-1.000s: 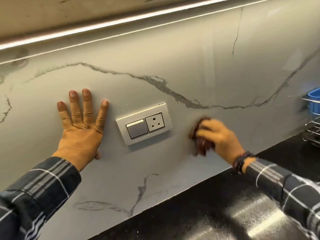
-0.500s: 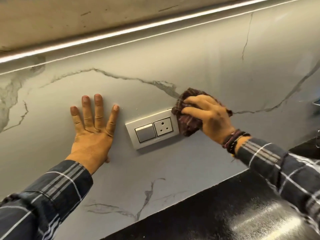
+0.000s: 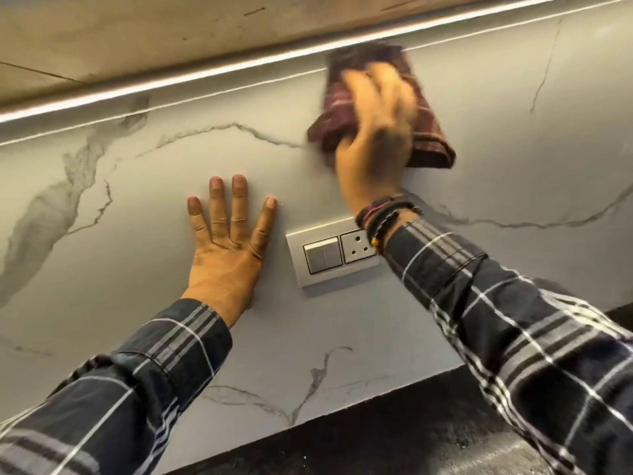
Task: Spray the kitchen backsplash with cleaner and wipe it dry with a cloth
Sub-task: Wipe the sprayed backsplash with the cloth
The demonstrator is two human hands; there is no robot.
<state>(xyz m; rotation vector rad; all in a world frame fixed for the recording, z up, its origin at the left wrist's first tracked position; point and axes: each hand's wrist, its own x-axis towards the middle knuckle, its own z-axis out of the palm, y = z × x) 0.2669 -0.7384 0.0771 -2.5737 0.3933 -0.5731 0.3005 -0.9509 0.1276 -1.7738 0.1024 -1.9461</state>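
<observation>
Kitchen wall seen from beside the person. The backsplash (image 3: pixel 513 149), grey stone with dark veins, fills most of the view.

The left hand (image 3: pixel 227 255) lies flat on it, fingers straight and spread wide, holding nothing. It sits just left of the switch plate (image 3: pixel 329 258), apart from it.

The right hand (image 3: pixel 375 138), blurred, presses the cloth (image 3: pixel 430 138) against the backsplash high up, directly under the light strip (image 3: pixel 171 89). Its fingers look stretched flat over the fabric. The blur hides whether the thumb pinches a fold.

The cloth, dark red check, shows to the left of, above and to the right of the hand. Its middle is hidden behind the palm.

The right sleeve (image 3: pixel 496 320), dark plaid, crosses in front of the plate's right edge and covers it. The switch and socket show beside it. Dark bracelets (image 3: pixel 383 214) circle the right wrist. The left sleeve (image 3: pixel 137 389) matches the right.

Above the strip runs the beige cabinet underside (image 3: pixel 137 36). The black counter (image 3: pixel 394 433) meets the backsplash along the lower edge
</observation>
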